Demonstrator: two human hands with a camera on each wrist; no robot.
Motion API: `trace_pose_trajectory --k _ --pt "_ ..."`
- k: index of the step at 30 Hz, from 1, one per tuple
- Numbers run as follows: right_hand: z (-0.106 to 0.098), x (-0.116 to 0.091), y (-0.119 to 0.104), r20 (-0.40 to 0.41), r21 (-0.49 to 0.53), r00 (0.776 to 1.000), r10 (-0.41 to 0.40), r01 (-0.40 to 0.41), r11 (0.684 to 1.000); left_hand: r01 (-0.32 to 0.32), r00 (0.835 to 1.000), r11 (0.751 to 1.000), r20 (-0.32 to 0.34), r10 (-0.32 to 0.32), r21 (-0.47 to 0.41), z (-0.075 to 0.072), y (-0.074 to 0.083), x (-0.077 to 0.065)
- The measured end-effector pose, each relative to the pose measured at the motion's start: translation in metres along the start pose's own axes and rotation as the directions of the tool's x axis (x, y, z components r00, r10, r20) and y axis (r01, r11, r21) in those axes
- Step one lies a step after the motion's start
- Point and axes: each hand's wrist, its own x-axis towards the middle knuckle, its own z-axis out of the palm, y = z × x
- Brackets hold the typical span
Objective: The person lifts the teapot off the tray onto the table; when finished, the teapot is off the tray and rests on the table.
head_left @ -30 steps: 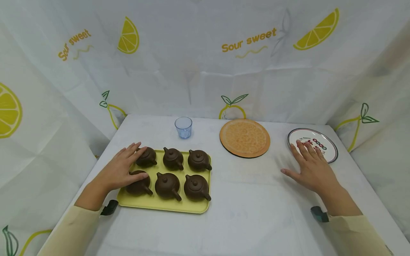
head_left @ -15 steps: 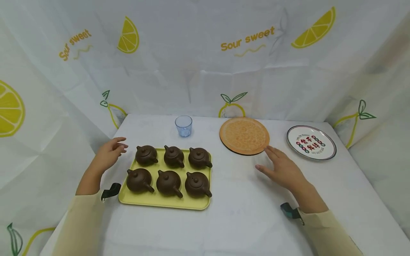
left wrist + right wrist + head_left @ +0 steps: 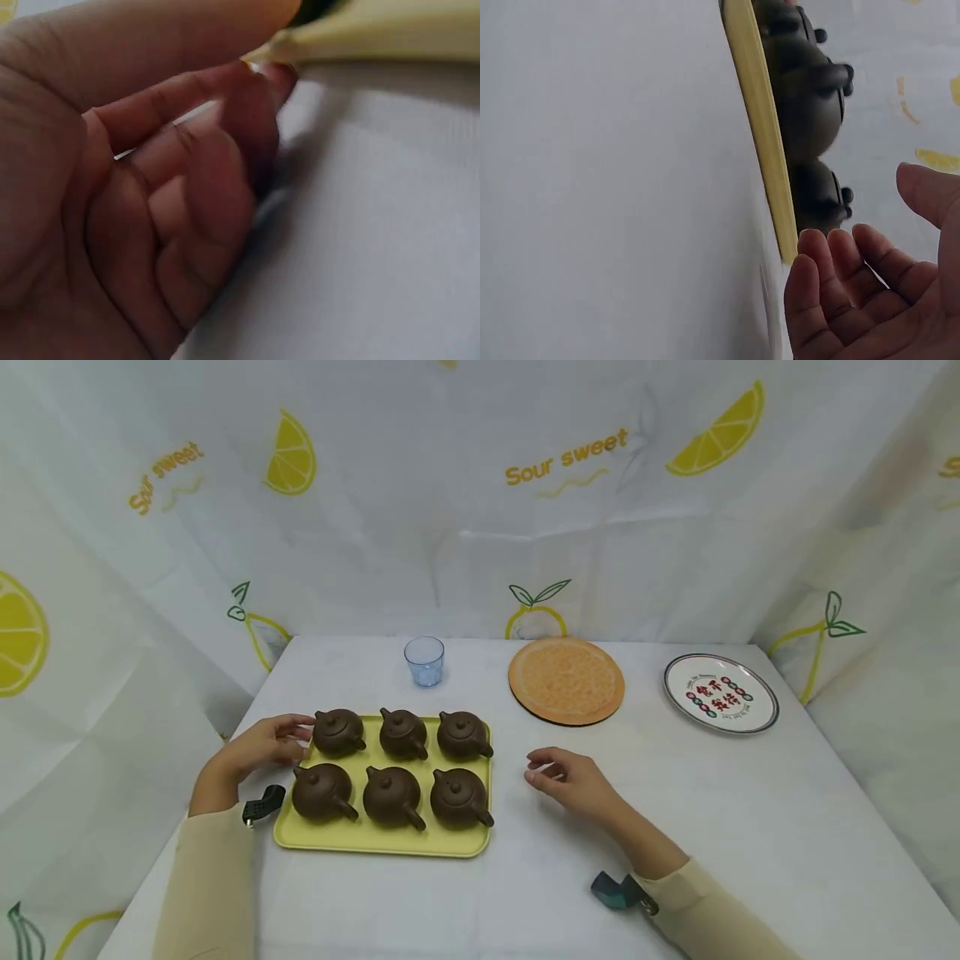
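Note:
A yellow tray (image 3: 375, 841) carries several dark brown teapots (image 3: 392, 796) in two rows. My left hand (image 3: 255, 750) is at its left edge; in the left wrist view, the thumb (image 3: 165, 34) lies along the upper side and curled fingers sit below the tray edge (image 3: 375, 34), which they grip between them. Fingertip contact is partly hidden there. My right hand (image 3: 573, 783) hovers over the cloth right of the tray, apart from it, holding nothing. In the right wrist view its fingers (image 3: 802, 292) are loosely bent near the tray's side (image 3: 765, 135).
A clear blue glass (image 3: 425, 662) stands behind the tray. A round tan pizza-like board (image 3: 566, 681) lies at the back, and a white plate with red lettering (image 3: 722, 693) is at the back right. White curtains with lemon prints (image 3: 435, 577) enclose the table.
My right hand has swept left from above the plate, past the board, towards the tray. The left hand drew back off the teapots to the left, then came in to the tray's edge.

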Motion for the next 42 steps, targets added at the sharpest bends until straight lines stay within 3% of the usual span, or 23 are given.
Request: trace_pose_trajectory --k 4,7,12,20,25,29,42 --pt "0.019 -0.004 -0.009 0.114 0.106 0.993 -0.008 -0.004 0.994 0.0 1.0 1.0 0.005 0.0 -0.015 0.004 -0.013 -0.002" --pt "0.031 -0.004 -0.016 0.185 0.14 0.982 -0.048 0.022 0.99 -0.034 0.999 0.999 0.001 0.034 0.013 0.004 -0.019 -0.003" --pt "0.044 0.0 -0.025 0.223 0.176 0.972 -0.075 0.036 0.984 -0.08 0.996 0.995 -0.033 0.082 0.064 0.002 -0.015 0.005" --pt "0.053 -0.002 -0.027 0.154 0.155 0.987 -0.043 0.019 0.988 -0.095 0.995 0.992 -0.024 0.097 0.079 0.0 -0.006 0.014" --pt "0.059 -0.006 -0.027 0.14 0.27 0.99 0.003 -0.041 0.962 -0.089 0.996 0.992 -0.022 0.092 0.092 0.0 -0.009 0.008" --pt "0.063 -0.008 -0.028 0.134 0.288 0.991 0.003 -0.042 0.957 -0.106 0.994 0.99 -0.022 0.108 0.09 -0.001 -0.014 0.007" --pt "0.048 -0.006 -0.032 0.095 0.272 0.995 0.021 -0.046 0.961 -0.076 0.997 0.994 -0.028 0.079 0.073 -0.002 -0.013 0.009"
